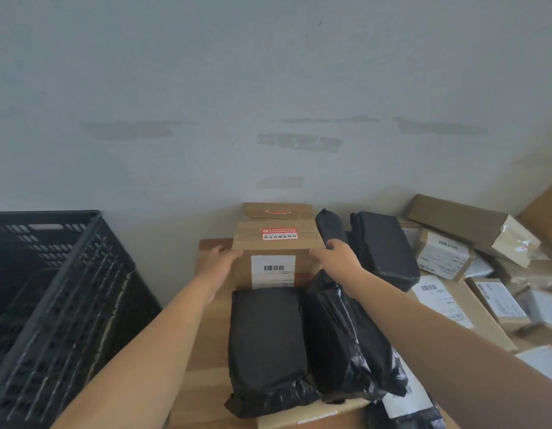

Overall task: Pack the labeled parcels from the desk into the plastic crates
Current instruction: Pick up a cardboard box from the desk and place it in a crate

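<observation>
A brown cardboard box (276, 243) with a white barcode label and a red sticker stands at the back of the wooden desk (206, 366), near the wall. My left hand (220, 260) grips its left side and my right hand (335, 257) grips its right side. Two black plastic-wrapped parcels (268, 345) lie side by side in front of the box, the right one (346, 342) under my right forearm. A black plastic crate (83, 274) stands left of the desk, its inside dark.
Another flat cardboard box (278, 210) sits behind the held one against the wall. More black parcels (383, 243) and several labelled cardboard boxes (445, 252) pile up on the right. A labelled parcel (404, 404) lies at the front edge.
</observation>
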`<state>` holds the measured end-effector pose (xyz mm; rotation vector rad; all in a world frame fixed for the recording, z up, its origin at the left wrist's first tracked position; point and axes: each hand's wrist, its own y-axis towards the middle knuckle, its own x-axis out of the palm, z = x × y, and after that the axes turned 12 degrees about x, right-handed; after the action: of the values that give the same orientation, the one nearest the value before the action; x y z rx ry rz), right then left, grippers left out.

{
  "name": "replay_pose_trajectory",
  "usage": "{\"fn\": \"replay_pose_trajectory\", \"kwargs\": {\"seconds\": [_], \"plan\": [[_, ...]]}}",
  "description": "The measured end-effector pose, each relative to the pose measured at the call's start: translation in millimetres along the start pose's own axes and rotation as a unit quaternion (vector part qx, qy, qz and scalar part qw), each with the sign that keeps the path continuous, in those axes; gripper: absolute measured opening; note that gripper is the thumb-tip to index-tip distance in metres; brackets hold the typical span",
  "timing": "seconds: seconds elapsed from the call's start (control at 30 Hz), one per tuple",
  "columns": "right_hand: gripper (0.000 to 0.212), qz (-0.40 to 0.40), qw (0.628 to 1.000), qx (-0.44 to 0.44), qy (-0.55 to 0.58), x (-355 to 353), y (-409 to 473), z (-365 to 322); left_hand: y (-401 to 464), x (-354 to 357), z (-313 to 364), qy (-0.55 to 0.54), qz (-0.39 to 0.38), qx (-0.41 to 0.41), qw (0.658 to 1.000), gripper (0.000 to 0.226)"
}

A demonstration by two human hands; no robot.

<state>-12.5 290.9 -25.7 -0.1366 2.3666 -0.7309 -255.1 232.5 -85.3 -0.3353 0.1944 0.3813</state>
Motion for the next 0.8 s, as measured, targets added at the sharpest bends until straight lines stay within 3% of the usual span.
{"fn": "replay_pose_trajectory", "kwargs": {"seconds": [0.17,0.33,0.53,0.8], "plan": [[0.051,-0.009,0.998,0.039,0.038,16.6,12.2,-12.1,2.2,6.8,-4.0,-0.064,-0.052,-0.007,0.997,0.039],[0.048,-0.001,0.996,0.054,0.073,20.8,11.5,-14.2,-6.7,11.3,2.7,-0.082,-0.049,0.004,0.995,0.042],[0.033,0.005,0.992,0.003,0.122,3.5,-0.8,-21.2,-21.2,9.2,29.6,-0.067,-0.021,0.037,0.997,0.053],[0.033,-0.01,0.982,-0.074,0.174,-44.3,-34.4,-41.1,-57.4,6.9,93.6,-0.063,0.002,0.116,0.991,0.028]]}}
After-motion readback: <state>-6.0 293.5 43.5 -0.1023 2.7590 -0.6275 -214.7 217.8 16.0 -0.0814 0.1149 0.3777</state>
